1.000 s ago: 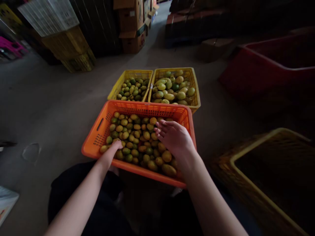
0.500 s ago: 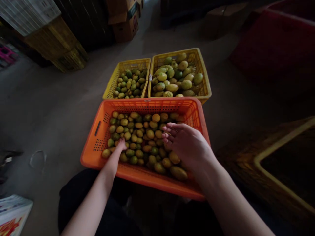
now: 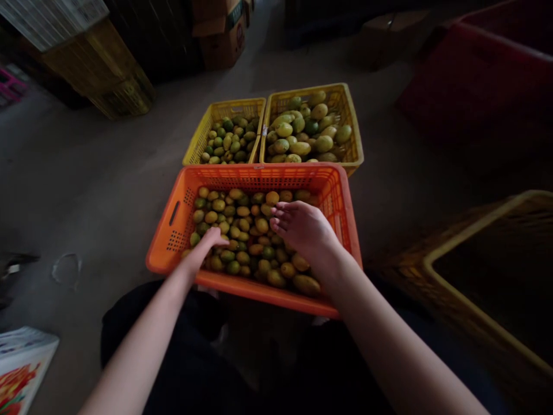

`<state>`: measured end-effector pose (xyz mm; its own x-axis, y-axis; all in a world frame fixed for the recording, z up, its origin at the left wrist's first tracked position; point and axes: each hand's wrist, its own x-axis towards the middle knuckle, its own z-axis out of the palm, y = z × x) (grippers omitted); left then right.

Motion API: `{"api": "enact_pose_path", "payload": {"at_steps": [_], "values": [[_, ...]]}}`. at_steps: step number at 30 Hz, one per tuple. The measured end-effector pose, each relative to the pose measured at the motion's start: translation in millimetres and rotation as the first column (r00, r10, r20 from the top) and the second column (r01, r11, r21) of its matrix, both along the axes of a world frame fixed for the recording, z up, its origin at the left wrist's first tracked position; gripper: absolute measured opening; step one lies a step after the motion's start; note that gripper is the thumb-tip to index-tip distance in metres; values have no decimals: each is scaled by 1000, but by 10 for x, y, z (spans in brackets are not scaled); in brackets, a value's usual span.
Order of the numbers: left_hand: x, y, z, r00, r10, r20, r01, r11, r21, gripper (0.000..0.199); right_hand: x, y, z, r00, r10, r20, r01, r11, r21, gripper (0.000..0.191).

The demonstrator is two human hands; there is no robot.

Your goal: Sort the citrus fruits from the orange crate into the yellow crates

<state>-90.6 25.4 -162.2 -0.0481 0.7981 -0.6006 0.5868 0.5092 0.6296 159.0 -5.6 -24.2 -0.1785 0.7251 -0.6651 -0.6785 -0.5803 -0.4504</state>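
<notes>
An orange plastic basket [image 3: 259, 297] in front of me holds many small oval fruits [image 3: 276, 279], yellow to green. My left hand [image 3: 211, 237] is over the left half of the basket, low over the fruits, its thumb apart from the fingers. Its fingertips are partly hidden, and no fruit shows in it. Over the right half, my right hand [image 3: 305, 227] has its fingers stretched out towards the left and its palm turned inward, holding nothing. Larger fruits lie under and beside it, near the basket's front right corner.
Beyond the orange basket stand two yellow crates, a left one [image 3: 192, 138] and a right one [image 3: 355, 129], both with fruits. A yellow crate [image 3: 488, 219] is at right, with a red bin [image 3: 458, 86] behind. Stacked crates [image 3: 90, 57] and cardboard boxes [image 3: 222, 46] stand farther back.
My left hand has lifted slightly from among the fruits, its thumb now showing out to the right. My right hand has shifted left over the basket. The camera view has moved a little.
</notes>
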Motion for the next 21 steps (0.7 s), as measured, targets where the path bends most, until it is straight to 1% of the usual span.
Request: {"api": "enact_pose_path", "payload": {"at_steps": [1,2,3,4,5,6,7,8,9,10,11,12,13,14,15,16,17,19,20,21], "values": [[50,107,87,998,-38,-45,38,999,-9,21,-22,-13,7,999,7,34,-7,1000,-8,13],[94,202,212,993,-83,-78,82,996,-16,22,-47,-28,13,997,10,77,-9,1000,-14,14],[133,275,376,987,-127,-95,127,992,-15,24,-74,-44,19,992,8,127,-5,1000,-21,15],[169,321,579,977,-190,-97,191,982,-6,27,-103,-61,26,984,0,177,5,999,-31,14],[204,338,811,936,-340,-96,345,938,39,31,-132,-79,34,976,-6,216,17,999,-47,12],[240,328,1056,882,-469,-52,472,876,100,35,-159,-99,45,973,-5,230,20,998,-62,10],[276,298,1294,844,-537,6,529,833,163,35,-184,-120,61,977,7,211,8,997,-71,10],[307,255,1506,831,-553,68,531,823,203,34,-203,-144,82,987,31,159,-20,998,-66,14],[330,209,1670,824,-551,131,519,828,211,34,-217,-172,109,994,69,83,-66,997,-48,19],[339,170,1772,829,-530,178,492,843,218,33,-225,-204,140,993,118,1,-118,993,-13,23],[331,143,1803,837,-506,209,465,859,216,33,-226,-238,173,984,164,-69,-162,986,34,23],[305,131,1764,848,-483,216,444,872,208,33,-221,-274,207,973,197,-117,-188,979,80,21],[263,132,1659,864,-468,184,434,879,196,33,-211,-311,239,965,220,-145,-204,972,113,18],[207,141,1504,880,-459,120,437,883,171,32,-197,-345,269,960,231,-159,-211,969,132,16],[143,150,1314,893,-450,5,446,885,131,29,-180,-374,294,958,233,-169,-211,968,138,15],[74,153,1108,881,-443,-166,459,886,70,23,-162,-396,313,958,228,-175,-205,969,135,14],[5,144,905,845,-437,-309,454,891,-18,18,-143,-411,326,958,222,-183,-201,971,126,15],[-119,86,558,819,-426,-384,420,901,-104,15,-102,-412,329,960,195,-200,-176,978,110,15],[-172,39,430,819,-419,-391,404,906,-124,16,-82,-401,320,965,168,-203,-150,984,100,14],[-219,-14,334,829,-410,-382,394,911,-123,19,-61,-383,307,970,132,-206,-116,989,88,14]]}}
